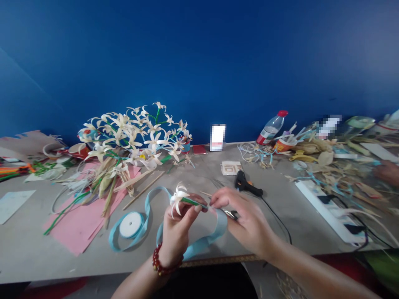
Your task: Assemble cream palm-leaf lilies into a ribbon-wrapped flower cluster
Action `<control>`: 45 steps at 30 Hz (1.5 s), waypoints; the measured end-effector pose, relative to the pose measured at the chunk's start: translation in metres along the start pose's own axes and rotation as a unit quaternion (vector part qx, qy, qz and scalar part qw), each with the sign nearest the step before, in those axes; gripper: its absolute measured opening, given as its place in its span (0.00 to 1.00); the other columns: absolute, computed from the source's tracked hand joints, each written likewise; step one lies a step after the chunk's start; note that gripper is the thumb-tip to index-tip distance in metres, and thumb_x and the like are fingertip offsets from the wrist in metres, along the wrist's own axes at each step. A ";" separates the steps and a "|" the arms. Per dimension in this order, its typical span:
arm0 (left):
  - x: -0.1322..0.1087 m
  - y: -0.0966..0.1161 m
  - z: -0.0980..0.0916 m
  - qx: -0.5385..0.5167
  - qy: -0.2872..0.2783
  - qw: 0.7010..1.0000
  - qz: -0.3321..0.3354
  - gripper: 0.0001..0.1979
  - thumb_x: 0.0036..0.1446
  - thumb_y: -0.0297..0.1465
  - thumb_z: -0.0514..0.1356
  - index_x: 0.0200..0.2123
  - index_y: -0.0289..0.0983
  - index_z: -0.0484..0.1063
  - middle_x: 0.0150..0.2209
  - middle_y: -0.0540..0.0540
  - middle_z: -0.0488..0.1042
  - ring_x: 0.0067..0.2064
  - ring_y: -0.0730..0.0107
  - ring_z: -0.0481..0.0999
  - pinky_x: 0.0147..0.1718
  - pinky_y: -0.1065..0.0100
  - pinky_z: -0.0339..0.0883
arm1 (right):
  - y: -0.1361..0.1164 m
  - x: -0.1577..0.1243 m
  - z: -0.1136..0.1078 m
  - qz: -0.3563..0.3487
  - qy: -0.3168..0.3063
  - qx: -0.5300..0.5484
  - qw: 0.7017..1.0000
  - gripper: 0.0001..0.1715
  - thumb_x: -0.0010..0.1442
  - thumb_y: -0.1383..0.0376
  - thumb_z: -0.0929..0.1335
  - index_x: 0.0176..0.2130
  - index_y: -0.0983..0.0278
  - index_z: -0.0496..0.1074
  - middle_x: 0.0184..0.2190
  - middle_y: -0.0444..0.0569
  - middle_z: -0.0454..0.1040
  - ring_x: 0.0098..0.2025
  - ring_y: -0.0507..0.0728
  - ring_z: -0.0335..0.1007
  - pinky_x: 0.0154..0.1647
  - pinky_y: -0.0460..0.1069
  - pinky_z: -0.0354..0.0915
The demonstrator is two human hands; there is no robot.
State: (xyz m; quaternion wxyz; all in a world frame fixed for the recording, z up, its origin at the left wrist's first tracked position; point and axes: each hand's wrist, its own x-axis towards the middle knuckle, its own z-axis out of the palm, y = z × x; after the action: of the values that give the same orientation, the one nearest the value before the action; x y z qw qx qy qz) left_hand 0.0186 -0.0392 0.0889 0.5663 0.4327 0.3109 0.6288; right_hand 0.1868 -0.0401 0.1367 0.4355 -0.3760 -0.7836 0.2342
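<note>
My left hand [179,226], with a red bead bracelet at the wrist, is closed on the green stem of a white flower [179,200]. The stem points right, toward my right hand [241,220]. Thumb and fingers of that hand pinch the end of a light blue ribbon [208,241] at the stem's tip. From there the ribbon loops below both hands and runs back to its spool [131,225] on the left. Metal pliers or scissors [230,214], partly hidden, show beside my right hand; whether they lie on the table or are held is unclear.
Many white flowers [134,133] stand at the back left above pink paper [75,228]. A black glue gun [247,185] lies behind my right hand, its cord trailing right past a power strip [327,211]. A bottle [271,128] leans at the back. Another person's hand [386,172] is far right.
</note>
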 end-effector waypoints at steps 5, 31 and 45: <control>0.000 0.002 0.000 0.004 -0.033 0.999 -0.007 0.05 0.58 0.26 0.64 0.35 0.38 0.82 0.35 0.42 0.79 0.40 0.58 0.76 0.38 0.64 0.69 | 0.002 0.001 0.000 0.116 -0.023 0.121 0.986 0.05 0.62 0.69 0.68 0.33 0.62 0.69 0.34 0.46 0.75 0.35 0.53 0.73 0.36 0.47 0.67; 0.006 0.011 -0.001 -0.095 -0.078 0.984 -0.127 0.11 0.47 0.38 0.72 0.26 0.36 0.79 0.40 0.40 0.78 0.30 0.65 0.75 0.30 0.61 0.73 | 0.026 0.000 0.017 0.375 -0.132 0.562 0.726 0.15 0.51 0.66 0.77 0.31 0.65 0.68 0.27 0.41 0.75 0.27 0.51 0.74 0.33 0.47 0.71; 0.005 0.003 0.002 -0.101 -0.075 0.986 -0.114 0.09 0.52 0.35 0.68 0.38 0.39 0.82 0.52 0.40 0.76 0.28 0.68 0.77 0.25 0.65 0.71 | 0.029 -0.009 0.036 0.338 -0.044 0.639 0.689 0.18 0.50 0.62 0.79 0.30 0.64 0.68 0.23 0.42 0.74 0.24 0.48 0.69 0.30 0.44 0.66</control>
State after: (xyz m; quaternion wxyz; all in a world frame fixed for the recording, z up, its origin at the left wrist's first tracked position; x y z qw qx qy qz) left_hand 0.0191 -0.0349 0.0933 0.6964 0.3811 0.2499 0.5544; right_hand 0.1703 -0.0314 0.0938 0.4266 -0.2354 -0.2822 0.8264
